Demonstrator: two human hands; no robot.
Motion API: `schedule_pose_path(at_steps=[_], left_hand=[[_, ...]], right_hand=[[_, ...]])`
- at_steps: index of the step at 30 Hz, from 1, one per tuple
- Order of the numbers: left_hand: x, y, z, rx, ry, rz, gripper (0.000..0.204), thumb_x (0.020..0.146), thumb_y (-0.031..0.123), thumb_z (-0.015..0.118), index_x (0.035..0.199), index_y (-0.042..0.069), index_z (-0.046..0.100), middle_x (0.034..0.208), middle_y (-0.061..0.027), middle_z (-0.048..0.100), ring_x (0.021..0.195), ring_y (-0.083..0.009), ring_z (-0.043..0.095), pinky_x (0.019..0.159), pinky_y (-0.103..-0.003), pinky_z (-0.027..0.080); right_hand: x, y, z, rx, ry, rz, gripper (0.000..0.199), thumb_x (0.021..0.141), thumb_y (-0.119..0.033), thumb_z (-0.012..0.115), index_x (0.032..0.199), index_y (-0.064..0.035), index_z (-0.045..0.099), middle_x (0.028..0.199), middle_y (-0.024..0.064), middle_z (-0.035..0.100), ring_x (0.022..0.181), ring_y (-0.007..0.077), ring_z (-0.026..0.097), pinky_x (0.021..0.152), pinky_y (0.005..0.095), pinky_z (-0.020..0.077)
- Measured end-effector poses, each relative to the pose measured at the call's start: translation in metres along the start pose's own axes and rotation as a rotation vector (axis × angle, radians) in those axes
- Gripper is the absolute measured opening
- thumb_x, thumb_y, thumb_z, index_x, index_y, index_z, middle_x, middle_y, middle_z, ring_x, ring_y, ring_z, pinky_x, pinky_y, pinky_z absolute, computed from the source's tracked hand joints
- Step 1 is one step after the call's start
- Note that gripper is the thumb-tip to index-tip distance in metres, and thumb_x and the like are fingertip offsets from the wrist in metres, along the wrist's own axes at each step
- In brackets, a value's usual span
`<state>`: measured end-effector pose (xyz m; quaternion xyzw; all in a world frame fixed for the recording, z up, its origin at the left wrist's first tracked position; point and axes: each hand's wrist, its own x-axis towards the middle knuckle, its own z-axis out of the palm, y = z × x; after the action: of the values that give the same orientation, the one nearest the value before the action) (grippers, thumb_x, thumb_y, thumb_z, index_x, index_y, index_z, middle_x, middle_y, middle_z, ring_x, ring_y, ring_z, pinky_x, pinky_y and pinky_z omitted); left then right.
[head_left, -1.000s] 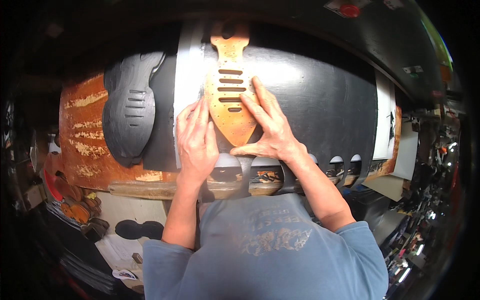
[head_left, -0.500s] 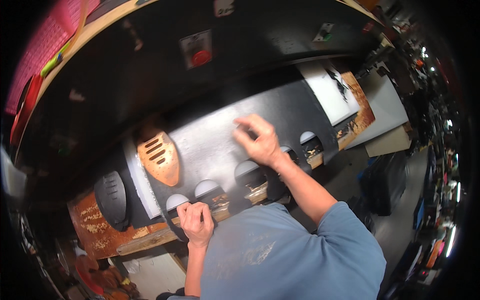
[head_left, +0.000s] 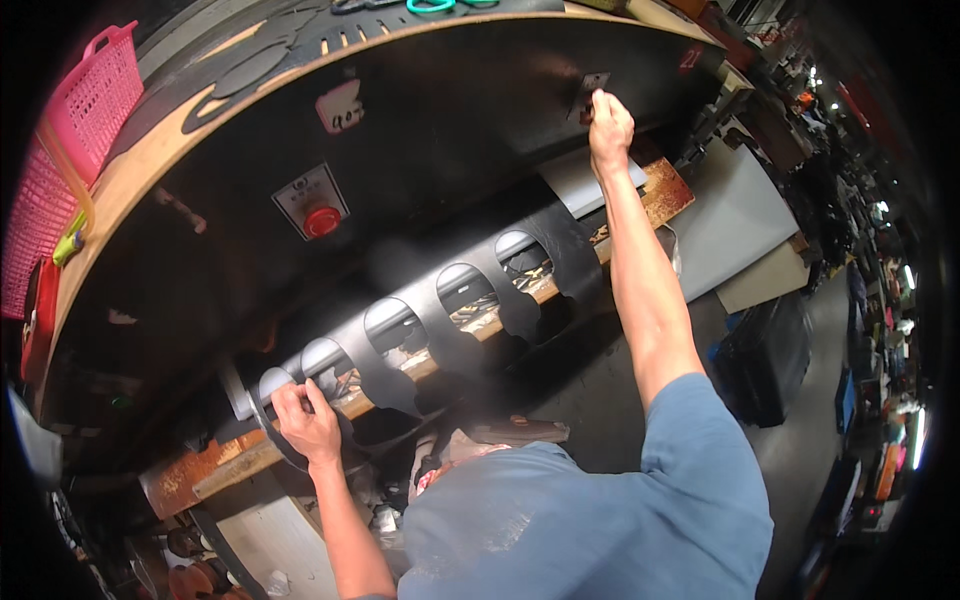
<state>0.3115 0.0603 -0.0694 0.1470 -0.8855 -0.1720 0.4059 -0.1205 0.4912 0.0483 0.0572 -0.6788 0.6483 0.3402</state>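
Note:
A black flexible sheet [head_left: 461,343] lies along the bench, with a row of rounded cut-outs near its front edge and strips hanging over. My left hand [head_left: 310,424] is closed, thumb against fingers, on the left end of this sheet. My right arm is stretched far forward. At its end my right hand [head_left: 611,130] is closed against a small label plate [head_left: 596,79] on the dark machine panel [head_left: 440,120]; whatever control is under the fingers is hidden by them.
A red push button [head_left: 322,221] on a white plate sits on the panel. On the ledge above it are a pink plastic basket [head_left: 95,110] and green-handled scissors [head_left: 440,5]. A white board [head_left: 600,185] lies beyond the sheet's right end. A dark bag-like bulk [head_left: 765,360] stands at right.
My right hand has gone from above the sheet up and right to the panel. The panel now covers more of the bench; the tan slotted plate and black slotted piece are hidden.

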Motion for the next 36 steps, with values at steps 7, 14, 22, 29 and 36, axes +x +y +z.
schedule_pose_path(at_steps=[7,14,22,29,36], left_hand=[[0.002,0.008,-0.003,0.045,-0.023,-0.052,0.019,0.097,0.009,0.076,0.084,0.005,0.063,0.085,-0.0115,0.061,0.066,-0.0281,0.062,0.059,-0.040,0.050],[0.001,0.017,-0.004,0.053,0.007,-0.138,0.024,0.097,0.013,0.077,0.079,0.005,0.064,0.081,-0.0087,0.063,0.063,-0.0251,0.063,0.060,-0.038,0.050],[0.003,0.021,-0.005,0.111,0.021,-0.124,0.027,0.097,0.014,0.076,0.079,0.005,0.058,0.081,-0.0109,0.062,0.073,-0.0340,0.066,0.065,-0.044,0.052],[0.005,0.024,-0.008,0.023,-0.002,-0.199,0.030,0.097,0.015,0.077,0.078,0.004,0.058,0.081,-0.0124,0.062,0.072,-0.0359,0.067,0.064,-0.046,0.053],[0.009,0.029,-0.017,-0.015,-0.115,-0.222,0.021,0.096,0.016,0.077,0.083,0.005,0.064,0.088,-0.0134,0.064,0.072,-0.0376,0.069,0.064,-0.049,0.055]], right_hand=[[-0.182,0.004,-0.043,-0.210,-0.311,0.038,0.033,0.105,-0.023,0.068,0.078,-0.0047,0.069,0.069,0.0065,0.066,0.062,0.0138,0.062,0.061,0.0322,0.0462],[-0.231,0.010,-0.032,-0.482,-0.512,-0.377,0.034,0.090,-0.015,0.080,0.064,-0.0116,0.059,0.064,0.0054,0.058,0.060,0.0301,0.058,0.063,0.0420,0.0430],[-0.232,0.013,-0.034,-0.572,-0.590,-0.262,0.036,0.094,-0.022,0.079,0.069,-0.0037,0.062,0.066,0.0133,0.063,0.062,0.0357,0.065,0.061,0.0448,0.0481],[-0.228,0.022,-0.041,-0.492,-0.624,-0.192,0.033,0.098,-0.018,0.079,0.073,-0.0005,0.065,0.062,0.0085,0.052,0.056,0.0151,0.050,0.057,0.0343,0.0427],[-0.221,0.005,-0.035,-0.240,-0.381,0.209,0.039,0.108,-0.027,0.072,0.077,-0.0025,0.070,0.072,-0.0096,0.056,0.066,0.0031,0.044,0.059,0.0248,0.0341]])
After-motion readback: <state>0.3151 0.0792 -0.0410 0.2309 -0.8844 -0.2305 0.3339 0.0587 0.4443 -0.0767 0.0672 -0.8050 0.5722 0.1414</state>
